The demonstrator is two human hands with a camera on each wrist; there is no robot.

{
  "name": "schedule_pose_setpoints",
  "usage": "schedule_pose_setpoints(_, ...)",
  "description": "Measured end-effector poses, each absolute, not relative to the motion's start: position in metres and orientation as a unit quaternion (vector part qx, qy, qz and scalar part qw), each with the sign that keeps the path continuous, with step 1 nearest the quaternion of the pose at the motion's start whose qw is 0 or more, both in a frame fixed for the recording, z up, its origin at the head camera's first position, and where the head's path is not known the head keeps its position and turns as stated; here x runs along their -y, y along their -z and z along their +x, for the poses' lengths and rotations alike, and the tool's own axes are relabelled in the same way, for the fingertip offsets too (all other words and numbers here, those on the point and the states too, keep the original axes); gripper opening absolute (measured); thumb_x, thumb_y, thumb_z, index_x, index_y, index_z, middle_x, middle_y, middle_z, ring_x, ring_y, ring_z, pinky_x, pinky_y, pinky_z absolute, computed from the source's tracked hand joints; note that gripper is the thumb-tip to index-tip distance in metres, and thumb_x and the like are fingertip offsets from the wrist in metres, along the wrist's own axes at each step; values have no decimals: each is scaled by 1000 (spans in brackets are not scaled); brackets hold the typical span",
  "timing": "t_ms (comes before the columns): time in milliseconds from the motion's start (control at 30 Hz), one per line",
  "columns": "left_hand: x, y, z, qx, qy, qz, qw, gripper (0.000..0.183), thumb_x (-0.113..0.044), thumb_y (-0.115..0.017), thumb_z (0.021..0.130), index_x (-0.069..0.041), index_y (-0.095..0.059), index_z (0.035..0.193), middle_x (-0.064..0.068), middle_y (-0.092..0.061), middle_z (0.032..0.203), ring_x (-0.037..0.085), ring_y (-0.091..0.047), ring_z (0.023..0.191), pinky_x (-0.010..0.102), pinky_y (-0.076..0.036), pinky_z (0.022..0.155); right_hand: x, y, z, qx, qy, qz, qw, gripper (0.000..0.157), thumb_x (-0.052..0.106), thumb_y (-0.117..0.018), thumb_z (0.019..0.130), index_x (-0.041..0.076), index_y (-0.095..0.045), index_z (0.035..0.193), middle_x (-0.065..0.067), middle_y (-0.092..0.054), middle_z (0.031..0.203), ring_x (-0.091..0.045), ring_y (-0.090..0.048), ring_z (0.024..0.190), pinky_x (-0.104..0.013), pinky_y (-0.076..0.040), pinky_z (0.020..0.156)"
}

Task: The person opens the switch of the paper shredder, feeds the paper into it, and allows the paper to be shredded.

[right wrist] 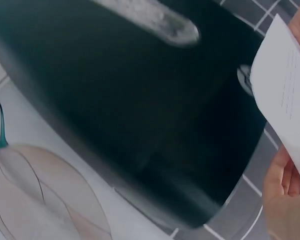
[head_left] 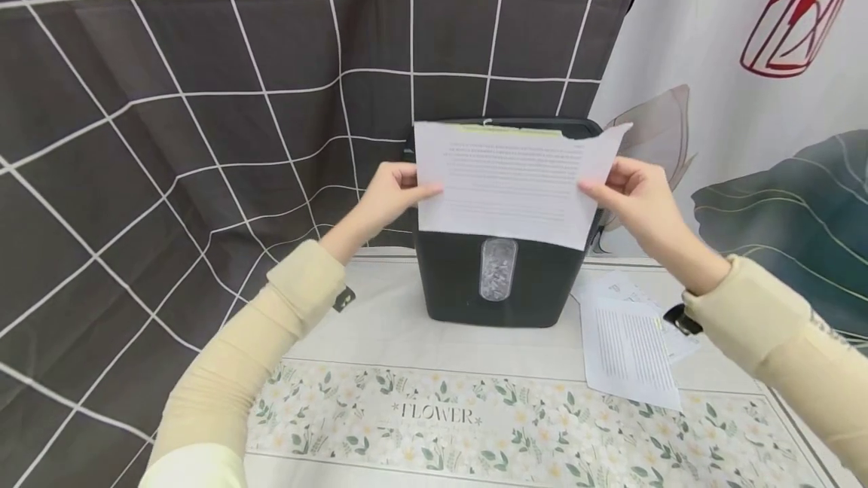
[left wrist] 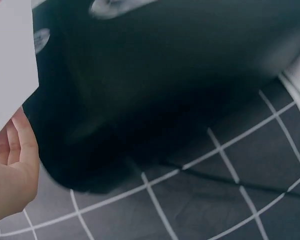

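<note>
A printed sheet of paper (head_left: 505, 183) with a ragged, torn upper edge is stretched between both hands in the head view. My left hand (head_left: 396, 190) pinches its left side, thumb in front and fingers behind. On the other side my right hand (head_left: 634, 187) pinches the sheet the same way. Behind the paper stands a black paper shredder (head_left: 454, 281), its top partly hidden; a clear window (head_left: 498, 269) in its front shows shreds inside. The left wrist view catches the left hand (left wrist: 15, 160) at the paper's edge, and the right wrist view the right hand (right wrist: 285, 195).
More printed sheets (head_left: 627, 349) lie on the table to the right of the shredder. A flower-patterned strip (head_left: 380, 413) crosses the tablecloth in front. Dark checked curtain (head_left: 271, 44) hangs behind and to the left; a pale patterned curtain (head_left: 719, 44) hangs at right.
</note>
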State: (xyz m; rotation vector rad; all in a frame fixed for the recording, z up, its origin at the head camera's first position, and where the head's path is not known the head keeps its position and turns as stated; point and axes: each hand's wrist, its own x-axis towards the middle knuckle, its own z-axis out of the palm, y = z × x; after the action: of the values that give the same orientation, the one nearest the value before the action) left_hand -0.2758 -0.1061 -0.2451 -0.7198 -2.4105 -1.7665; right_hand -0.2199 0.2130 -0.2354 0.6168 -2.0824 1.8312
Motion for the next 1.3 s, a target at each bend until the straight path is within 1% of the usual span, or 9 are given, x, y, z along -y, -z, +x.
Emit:
schedule_pose_setpoints(133,110,224,-287,778,581,-235,43,27,-5,-67,86,7,-66,109,20,-70,104,8,-69,77,27,-58,70,-213,215,-232,751,-606,214,155,25,-3,-65,84,20,-71,92,15,-72,83,2,-66,71,-11,-52,66)
schedule_pose_setpoints(300,109,200,-302,770,594,-226,53,25,-3,-67,85,7,-66,108,10,-73,94,9,-68,75,26,-58,68,-213,195,-249,745,-608,217,167,24,-5,-65,83,17,-72,86,14,-71,78,1,-64,67,-10,-51,65)
schedule_pose_setpoints(400,106,185,-311,777,585,-222,69,23,-3,-67,85,7,-66,106,4,-73,89,8,-67,75,24,-57,69,-214,185,-261,742,-612,214,169,25,-6,-65,82,18,-72,84,14,-71,78,1,-64,67,-9,-51,65)
schedule_pose_setpoints(467,104,175,-316,781,579,-221,82,22,-4,-67,86,6,-67,105,3,-72,89,7,-66,76,24,-57,71,-217,178,-269,745,-609,210,172,27,-7,-65,82,18,-72,84,15,-71,77,1,-65,67,-9,-51,65)
schedule_pose_setpoints(600,99,161,-327,785,566,-232,96,21,-5,-66,86,4,-68,105,10,-72,98,10,-67,82,28,-57,77,-223,167,-280,762,-594,194,173,25,-4,-66,82,20,-72,85,16,-70,77,1,-64,66,-9,-51,62)
schedule_pose_setpoints(733,97,156,-334,793,558,-227,98,22,-7,-66,87,3,-68,107,15,-69,107,13,-69,86,31,-56,83,-225,160,-288,783,-572,184,161,24,-1,-68,83,23,-72,87,18,-69,77,1,-63,66,-9,-51,60)
schedule_pose_setpoints(1000,96,162,-343,797,562,-203,88,22,-8,-66,87,3,-68,106,15,-69,107,15,-69,85,34,-56,86,-226,166,-300,808,-533,191,161,22,2,-67,84,24,-69,83,20,-66,72,2,-60,61,-9,-49,58)
schedule_pose_setpoints(1067,96,165,-344,796,565,-198,86,23,-8,-66,87,3,-68,107,16,-69,108,17,-69,87,34,-55,87,-226,169,-302,811,-528,192,162,22,1,-68,83,23,-70,84,20,-66,72,2,-60,61,-9,-49,58)
schedule_pose_setpoints(1300,96,169,-343,788,573,-206,88,21,-8,-66,87,4,-68,105,15,-70,103,15,-70,82,34,-56,85,-227,171,-303,813,-521,203,159,20,3,-69,83,23,-71,87,21,-67,75,1,-60,62,-9,-50,60)
